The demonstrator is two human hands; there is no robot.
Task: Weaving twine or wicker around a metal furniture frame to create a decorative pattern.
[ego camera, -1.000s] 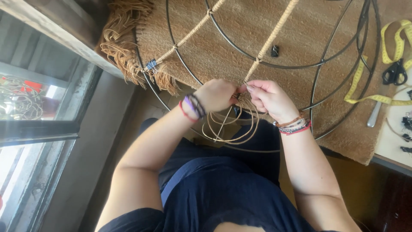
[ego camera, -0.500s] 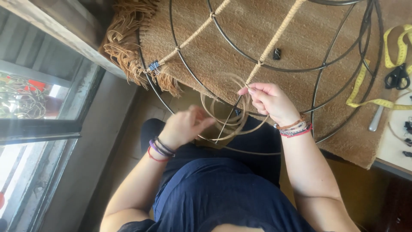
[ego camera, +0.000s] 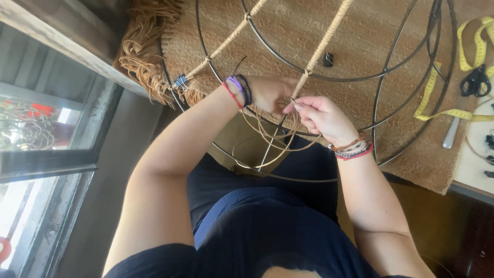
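Note:
A dark metal wire frame lies on a tan woven mat. Two of its spokes are wrapped in tan cord. My left hand, with purple and red bracelets on the wrist, closes on the cord where the wrapping ends on the middle spoke. My right hand pinches the same cord right beside it, fingertips touching the left hand's. Loose loops of the cord hang below both hands over my lap.
A black binder clip grips the frame's rim at the left wrapped spoke, and a small black clip lies on the mat. A yellow tape measure and black scissors sit at the right. A window is at the left.
My left hand dropped away towards my lap half a second ago and has come back up to the spoke beside my right hand. The right hand stayed at the cord.

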